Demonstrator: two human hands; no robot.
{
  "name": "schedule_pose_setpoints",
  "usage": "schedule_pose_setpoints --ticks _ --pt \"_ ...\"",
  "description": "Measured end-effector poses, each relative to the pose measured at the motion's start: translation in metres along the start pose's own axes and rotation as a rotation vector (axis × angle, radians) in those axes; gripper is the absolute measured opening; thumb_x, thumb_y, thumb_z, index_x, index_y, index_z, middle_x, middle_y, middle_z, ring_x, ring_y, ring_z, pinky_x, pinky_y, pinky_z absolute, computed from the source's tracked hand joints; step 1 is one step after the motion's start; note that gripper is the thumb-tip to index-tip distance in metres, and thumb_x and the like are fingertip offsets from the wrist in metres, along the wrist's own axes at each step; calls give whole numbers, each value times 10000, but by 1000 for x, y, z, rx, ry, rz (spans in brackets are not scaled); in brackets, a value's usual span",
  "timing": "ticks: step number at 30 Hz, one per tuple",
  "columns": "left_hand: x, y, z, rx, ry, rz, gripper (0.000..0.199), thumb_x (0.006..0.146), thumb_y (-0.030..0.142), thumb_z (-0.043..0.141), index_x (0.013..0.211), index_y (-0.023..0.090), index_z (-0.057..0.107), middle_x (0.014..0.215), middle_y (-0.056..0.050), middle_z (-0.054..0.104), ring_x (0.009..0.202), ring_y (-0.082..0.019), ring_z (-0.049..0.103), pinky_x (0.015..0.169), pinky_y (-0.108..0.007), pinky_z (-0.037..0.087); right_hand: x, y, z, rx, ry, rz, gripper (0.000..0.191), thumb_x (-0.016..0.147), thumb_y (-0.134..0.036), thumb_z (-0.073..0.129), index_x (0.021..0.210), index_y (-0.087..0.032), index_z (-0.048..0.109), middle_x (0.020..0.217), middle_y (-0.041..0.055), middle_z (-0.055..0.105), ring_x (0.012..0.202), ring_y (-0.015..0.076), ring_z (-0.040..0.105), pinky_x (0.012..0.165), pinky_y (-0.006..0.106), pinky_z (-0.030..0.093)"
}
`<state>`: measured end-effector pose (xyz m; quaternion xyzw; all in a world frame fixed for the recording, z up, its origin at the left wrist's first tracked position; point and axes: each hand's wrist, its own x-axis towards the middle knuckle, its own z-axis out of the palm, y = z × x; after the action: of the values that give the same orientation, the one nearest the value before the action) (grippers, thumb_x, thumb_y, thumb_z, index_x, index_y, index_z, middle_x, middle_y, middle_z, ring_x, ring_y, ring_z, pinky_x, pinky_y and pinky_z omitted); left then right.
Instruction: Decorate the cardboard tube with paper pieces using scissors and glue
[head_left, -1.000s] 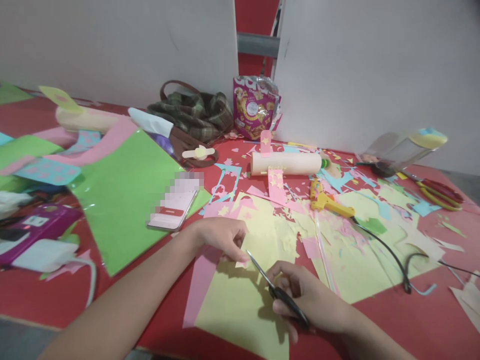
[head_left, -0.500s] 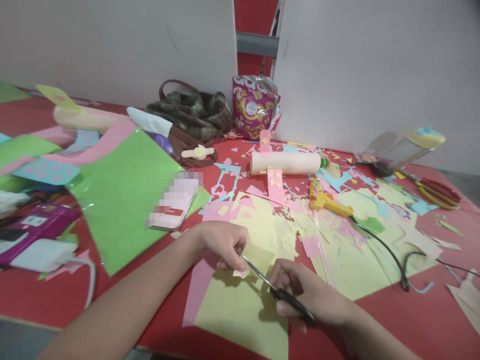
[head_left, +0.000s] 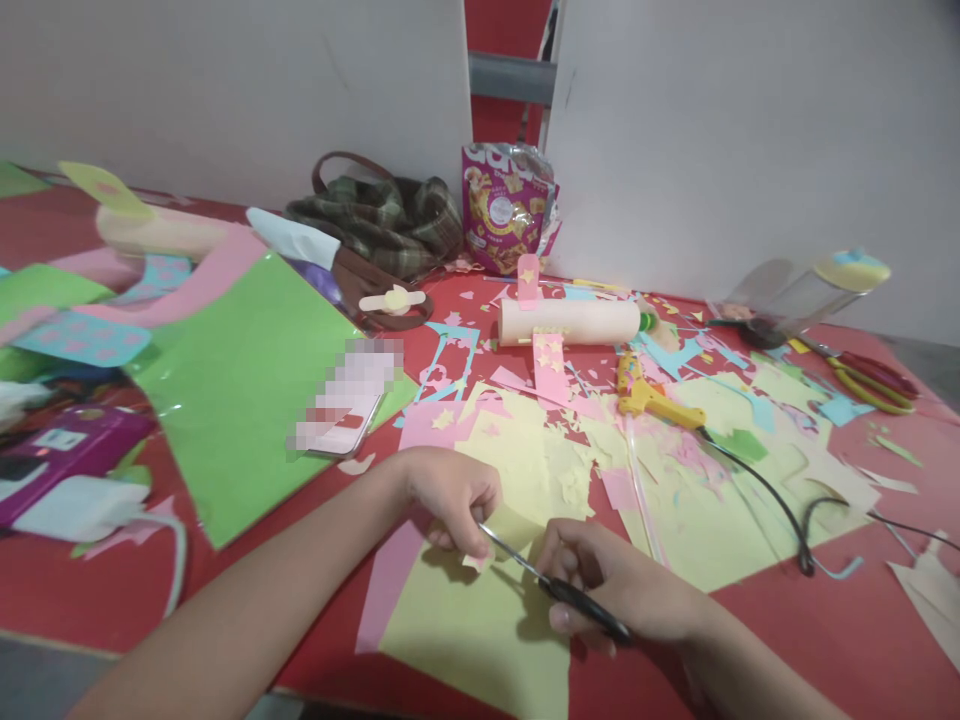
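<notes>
My left hand [head_left: 457, 500] is closed, pinching a small piece of pale yellow paper [head_left: 517, 528] between thumb and fingers. In my right hand [head_left: 600, 575] is a pair of black-handled scissors [head_left: 581, 603], fingers curled round the handles. Their silver blades reach left across the small paper to the tip of my left thumb. A scrap sticks out under that thumb. Below both hands lies a larger yellow sheet [head_left: 472, 635] on top of a pink sheet [head_left: 379, 590]. How far the blades are parted cannot be made out.
A phone [head_left: 349, 405] lies on green film [head_left: 225, 400] to the left. Beyond my hands sit a decorated paper tube [head_left: 585, 322], a yellow glue gun [head_left: 660, 403] with its cable, and many paper scraps. Red-handled pliers [head_left: 874, 380] and a clear bottle [head_left: 814, 300] stand at right.
The scissors' tip has shifted slightly left and down, closer to my left thumb. Both hands keep their hold, and the whole view has moved a little.
</notes>
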<state>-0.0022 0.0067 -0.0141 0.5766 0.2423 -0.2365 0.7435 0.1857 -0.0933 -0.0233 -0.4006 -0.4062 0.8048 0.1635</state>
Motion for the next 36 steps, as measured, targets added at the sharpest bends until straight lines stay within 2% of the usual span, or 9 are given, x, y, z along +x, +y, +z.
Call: schedule_pose_setpoints --ticks 2,9,17,20,25,28,32,36 --pt "1 -1 -1 11 -12 -26 124 600 112 552 479 133 573 291 48 429 248 -44 350 245 -123 257 0 1 -1 -6 7 16 313 560 -239 710 737 -150 467 424 -86 515 295 34 443 263 108 295" --pt "4 -9 -4 33 -97 27 138 585 170 601 458 136 557 296 38 431 245 -54 364 244 -134 261 2 2 -2 -5 7 49 316 558 -224 710 756 -148 476 404 -94 520 265 26 414 243 105 273" --pt "4 -12 -6 88 -120 125 293 613 307 611 388 157 499 288 21 409 246 -56 342 239 -149 242 0 -2 -1 -37 56 34 279 537 -179 721 709 -149 504 374 -100 509 259 20 396 252 110 257" --pt "3 -12 -7 23 -103 159 276 616 350 614 442 151 535 297 23 419 253 -57 345 245 -156 245 0 -5 -2 -38 94 13 269 544 -178 712 703 -150 498 366 -106 497 248 14 373 252 113 242" --pt "4 -10 -6 -93 62 260 209 648 276 600 523 128 523 347 44 444 298 -42 364 309 -152 277 2 -5 -3 74 205 -136 281 574 -209 701 711 -170 458 400 -121 457 242 -4 312 256 122 227" --pt "8 -8 -3 -111 195 318 208 689 254 567 546 119 498 383 48 450 340 -35 373 364 -152 292 6 -3 -4 145 350 -248 263 635 -267 662 732 -187 431 440 -131 397 250 -6 293 271 134 222" --pt "14 -4 4 -81 345 356 228 738 288 508 586 122 475 442 48 447 400 -43 388 432 -168 319 7 -3 -6 136 542 -383 224 713 -318 586 791 -215 403 499 -105 420 320 34 407 332 166 261" --pt "18 3 12 60 604 421 273 757 334 468 576 131 440 506 47 417 459 -47 369 448 -170 280 5 -7 -4 117 575 -465 250 708 -279 593 839 -240 383 591 -69 493 492 92 513 438 200 359"
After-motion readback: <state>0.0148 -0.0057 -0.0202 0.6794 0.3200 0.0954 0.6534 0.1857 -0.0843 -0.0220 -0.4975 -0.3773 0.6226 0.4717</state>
